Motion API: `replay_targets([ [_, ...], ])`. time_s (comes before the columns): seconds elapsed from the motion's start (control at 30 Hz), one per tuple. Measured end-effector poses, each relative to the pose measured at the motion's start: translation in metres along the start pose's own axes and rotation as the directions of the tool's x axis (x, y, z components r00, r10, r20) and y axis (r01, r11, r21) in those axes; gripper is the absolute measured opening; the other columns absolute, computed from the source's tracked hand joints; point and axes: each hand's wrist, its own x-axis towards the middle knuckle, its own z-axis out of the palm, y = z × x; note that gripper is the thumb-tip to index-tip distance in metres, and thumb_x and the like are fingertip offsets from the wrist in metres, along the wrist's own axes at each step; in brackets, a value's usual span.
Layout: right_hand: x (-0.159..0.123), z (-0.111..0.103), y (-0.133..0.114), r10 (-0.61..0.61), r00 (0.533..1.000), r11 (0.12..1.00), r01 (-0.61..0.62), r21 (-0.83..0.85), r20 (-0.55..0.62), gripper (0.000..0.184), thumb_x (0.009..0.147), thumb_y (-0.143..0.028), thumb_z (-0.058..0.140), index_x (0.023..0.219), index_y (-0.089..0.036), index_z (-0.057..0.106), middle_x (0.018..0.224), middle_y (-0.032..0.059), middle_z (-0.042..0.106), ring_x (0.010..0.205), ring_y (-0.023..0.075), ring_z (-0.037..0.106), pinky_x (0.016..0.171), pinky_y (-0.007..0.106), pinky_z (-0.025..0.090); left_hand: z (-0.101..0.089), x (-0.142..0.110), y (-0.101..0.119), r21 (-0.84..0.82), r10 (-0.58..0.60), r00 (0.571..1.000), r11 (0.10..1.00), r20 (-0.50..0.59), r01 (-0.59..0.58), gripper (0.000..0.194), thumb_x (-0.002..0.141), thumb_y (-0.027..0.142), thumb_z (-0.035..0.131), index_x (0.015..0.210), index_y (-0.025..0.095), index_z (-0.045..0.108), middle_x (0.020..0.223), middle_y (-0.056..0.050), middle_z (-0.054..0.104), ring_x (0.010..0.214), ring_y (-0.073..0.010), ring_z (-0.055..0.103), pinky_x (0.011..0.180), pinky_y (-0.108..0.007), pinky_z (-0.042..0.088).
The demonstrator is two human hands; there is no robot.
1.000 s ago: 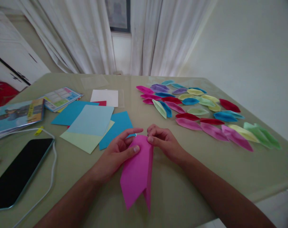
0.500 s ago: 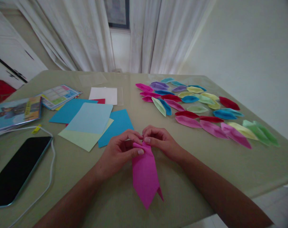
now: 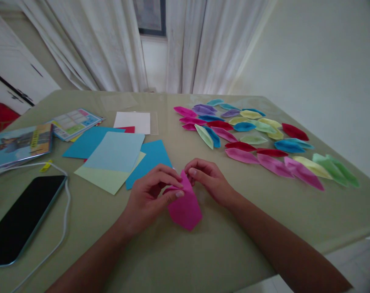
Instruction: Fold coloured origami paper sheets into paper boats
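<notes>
A folded piece of bright pink paper [image 3: 186, 209] is held just above the near middle of the table, its pointed tip up between my hands. My left hand [image 3: 153, 191] pinches it from the left, thumb in front and fingers behind. At the upper right edge, my right hand [image 3: 207, 179] is closed with thumb and curled fingertips against the paper; part of that grip is hidden. Just beyond my left hand lies a blue paper sheet [image 3: 156, 156]. Several folded paper boat-like shapes in many colours, including a pink folded shape [image 3: 241, 156], lie at the right.
Left of my hands are a light blue sheet [image 3: 114, 150], a pale green sheet [image 3: 107, 179] and a white sheet [image 3: 132, 122]. A phone [image 3: 25, 219], a white cable [image 3: 67, 203] and a picture-covered booklet [image 3: 20, 146] occupy the left side of the table [image 3: 160, 260].
The pink paper's lower part has swung up, so it looks shorter, and its top tip now stands up between my hands. My right hand has shifted slightly; my left hand keeps its pinch.
</notes>
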Motion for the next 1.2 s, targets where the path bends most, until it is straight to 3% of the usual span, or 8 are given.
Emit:
replay_targets([
  [0.2,-0.002,0.001,-0.003,-0.013,0.998,1.000,0.015,-0.026,0.065,0.029,0.091,-0.047,0.079,0.089,-0.019,0.075,0.082,0.0011,0.066,0.074,0.0150,0.057,0.070,0.028,0.047,0.000,-0.002,0.000,0.032,-0.013,1.000,0.999,-0.015,0.013,0.011,0.089,0.014,0.082,0.092,0.024,0.078,0.093,-0.001,0.075,0.091,-0.0146,0.071,0.084,-0.025,0.057],
  [0.4,-0.004,0.000,0.001,0.022,0.997,0.997,-0.028,0.078,0.072,0.023,0.086,-0.039,0.085,0.092,-0.018,0.077,0.084,0.0019,0.072,0.075,0.0142,0.063,0.071,0.026,0.050,0.002,-0.004,-0.003,0.031,-0.011,0.998,0.999,-0.055,0.013,0.015,0.089,0.014,0.082,0.098,0.026,0.078,0.096,0.000,0.078,0.092,-0.0148,0.074,0.083,-0.024,0.060],
  [0.57,-0.005,0.001,0.001,0.022,0.997,0.997,-0.028,0.075,0.074,0.019,0.087,-0.034,0.083,0.085,-0.017,0.076,0.075,0.0004,0.069,0.067,0.0122,0.059,0.064,0.024,0.047,0.002,-0.005,-0.004,0.139,-0.015,0.997,0.990,-0.073,0.025,0.017,0.091,0.017,0.081,0.104,0.026,0.077,0.098,-0.001,0.076,0.092,-0.0158,0.072,0.082,-0.027,0.058],
  [0.77,-0.008,0.003,0.000,-0.068,0.996,0.998,0.067,0.015,0.050,0.014,0.091,-0.029,0.079,0.085,-0.016,0.075,0.076,-0.0001,0.066,0.068,0.0116,0.057,0.063,0.024,0.045,0.001,-0.004,-0.008,0.276,0.043,0.994,0.961,-0.097,-0.015,0.023,0.090,0.020,0.082,0.110,0.027,0.074,0.112,-0.004,0.072,0.106,-0.0212,0.068,0.092,-0.035,0.054],
  [0.87,-0.010,0.003,-0.002,-0.110,0.993,0.993,0.112,-0.037,0.052,0.012,0.092,-0.028,0.078,0.088,-0.017,0.076,0.078,0.0006,0.067,0.070,0.0124,0.058,0.064,0.024,0.045,0.001,-0.005,-0.011,0.247,-0.030,0.994,0.968,-0.104,0.055,0.032,0.091,0.024,0.081,0.121,0.028,0.072,0.119,-0.005,0.072,0.111,-0.0220,0.068,0.097,-0.036,0.055],
  [1.0,-0.011,0.004,-0.003,-0.146,0.988,0.984,0.151,-0.094,0.060,0.012,0.089,-0.027,0.081,0.093,-0.017,0.077,0.081,0.0015,0.070,0.070,0.0128,0.059,0.063,0.025,0.045,0.001,-0.005,-0.010,0.109,-0.196,0.975,0.972,-0.107,0.208,0.027,0.090,0.030,0.083,0.116,0.027,0.075,0.099,-0.001,0.076,0.089,-0.0167,0.071,0.080,-0.028,0.058],
  [1.1,-0.011,0.004,-0.003,-0.182,0.983,0.974,0.184,-0.132,0.029,0.009,0.090,-0.026,0.080,0.092,-0.018,0.078,0.080,0.0020,0.071,0.069,0.0131,0.060,0.063,0.025,0.046,0.001,-0.003,-0.006,0.018,-0.238,0.967,0.970,-0.096,0.241,0.013,0.092,0.032,0.080,0.102,0.025,0.079,0.092,-0.001,0.077,0.081,-0.0148,0.071,0.069,-0.022,0.057],
  [1.2,-0.011,0.004,-0.002,-0.212,0.977,0.961,0.209,-0.179,0.005,0.008,0.090,-0.025,0.078,0.090,-0.017,0.079,0.078,0.0026,0.072,0.069,0.0140,0.061,0.064,0.027,0.048,0.001,0.000,-0.003,0.011,-0.229,0.966,0.973,-0.120,0.232,0.011,0.094,0.033,0.077,0.093,0.023,0.081,0.087,-0.002,0.078,0.076,-0.0134,0.070,0.064,-0.019,0.055],
])
